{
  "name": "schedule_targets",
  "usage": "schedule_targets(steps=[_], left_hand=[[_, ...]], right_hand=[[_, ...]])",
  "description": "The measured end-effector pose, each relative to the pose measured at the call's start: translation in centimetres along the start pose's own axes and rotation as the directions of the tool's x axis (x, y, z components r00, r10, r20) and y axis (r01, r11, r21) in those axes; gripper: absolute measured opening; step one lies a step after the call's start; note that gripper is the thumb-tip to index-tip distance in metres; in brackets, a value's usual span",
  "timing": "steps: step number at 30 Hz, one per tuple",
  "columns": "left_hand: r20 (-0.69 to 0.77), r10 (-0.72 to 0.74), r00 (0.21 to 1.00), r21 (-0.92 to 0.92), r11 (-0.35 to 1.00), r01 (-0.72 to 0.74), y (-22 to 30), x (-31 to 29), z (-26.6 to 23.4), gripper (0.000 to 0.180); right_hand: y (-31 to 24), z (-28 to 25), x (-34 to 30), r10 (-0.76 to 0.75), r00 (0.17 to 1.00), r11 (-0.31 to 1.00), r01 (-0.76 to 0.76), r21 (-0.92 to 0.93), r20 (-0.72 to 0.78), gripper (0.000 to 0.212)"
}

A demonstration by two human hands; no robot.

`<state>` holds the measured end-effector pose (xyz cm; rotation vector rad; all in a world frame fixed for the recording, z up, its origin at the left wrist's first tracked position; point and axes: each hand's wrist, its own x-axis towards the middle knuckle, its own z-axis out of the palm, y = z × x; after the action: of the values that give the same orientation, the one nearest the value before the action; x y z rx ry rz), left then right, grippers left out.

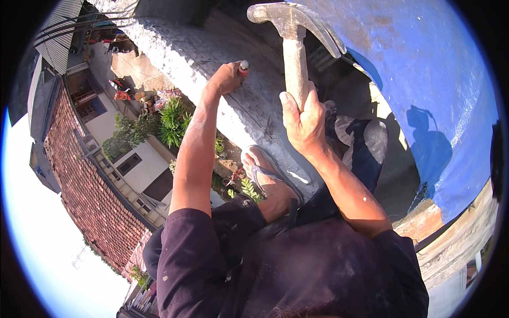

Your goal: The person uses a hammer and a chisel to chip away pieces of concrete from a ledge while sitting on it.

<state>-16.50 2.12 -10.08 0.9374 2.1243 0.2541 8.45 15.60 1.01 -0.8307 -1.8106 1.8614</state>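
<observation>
My right hand (pixel 306 119) is closed round the wooden handle of a claw hammer (pixel 295 63). The hammer is raised, its dusty metal head at the top of the view and its claw toward the right. My left hand (pixel 227 78) grips a chisel (pixel 244 65) above a rough concrete ledge (pixel 233 117). Only the chisel's round pale end and a reddish part of its grip show; its lower end is hidden. The hammer head is well apart from the chisel.
My foot in a flip-flop (pixel 269 177) rests on the ledge. Left of it is a drop, with plants (pixel 172 123) and a red tiled roof (pixel 93 180) below. A blue sheet (pixel 424 63) rises at the right. Dark cables (pixel 79 24) run at the upper left.
</observation>
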Motion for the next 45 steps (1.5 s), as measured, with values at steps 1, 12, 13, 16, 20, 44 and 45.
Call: schedule_targets(steps=[1, 12, 13, 16, 20, 44, 45], left_hand=[[0.01, -0.008, 1.0, 0.018, 1.0, 0.008, 0.1, 0.1, 0.0, 0.022], [-0.292, 0.03, 0.956, 0.113, 0.994, 0.003, -0.4, 0.5, 1.7, 0.02], [-0.324, -0.012, 0.946, 0.065, 0.997, 0.035, -0.2, 0.3, 1.6, 0.022], [-0.447, -0.041, 0.893, -0.266, 0.96, -0.09, 1.1, -0.5, 0.3, 0.024], [-0.385, -0.076, 0.92, -0.435, 0.894, -0.107, -1.4, -1.8, -2.5, 0.027], [-0.153, -0.044, 0.987, -0.433, 0.901, -0.027, 6.4, -4.3, 7.2, 0.022], [-0.155, 0.024, 0.988, -0.41, 0.908, -0.087, 6.7, -4.3, 7.4, 0.02]], right_hand=[[1.2, 0.8, -0.2, -0.096, 0.994, 0.993, 0.092, -0.074, -0.057, 0.029], [-1.0, -4.3, 0.5, 0.117, 0.988, 0.982, -0.099, -0.164, 0.103, 0.038], [-1.3, -5.5, 0.4, 0.18, 0.98, 0.973, -0.165, -0.159, 0.082, 0.037], [-2.7, -10.6, -1.4, 0.311, 0.95, 0.949, -0.31, -0.051, 0.009, 0.032], [-3.7, -17.3, -7.2, 0.222, 0.962, 0.958, -0.245, -0.148, -0.159, 0.029], [-2.5, -17.5, -14.8, 0.389, 0.921, 0.921, -0.388, -0.045, 0.025, 0.044], [-2.5, -17.4, -14.3, 0.387, 0.922, 0.922, -0.385, -0.044, 0.019, 0.044]])
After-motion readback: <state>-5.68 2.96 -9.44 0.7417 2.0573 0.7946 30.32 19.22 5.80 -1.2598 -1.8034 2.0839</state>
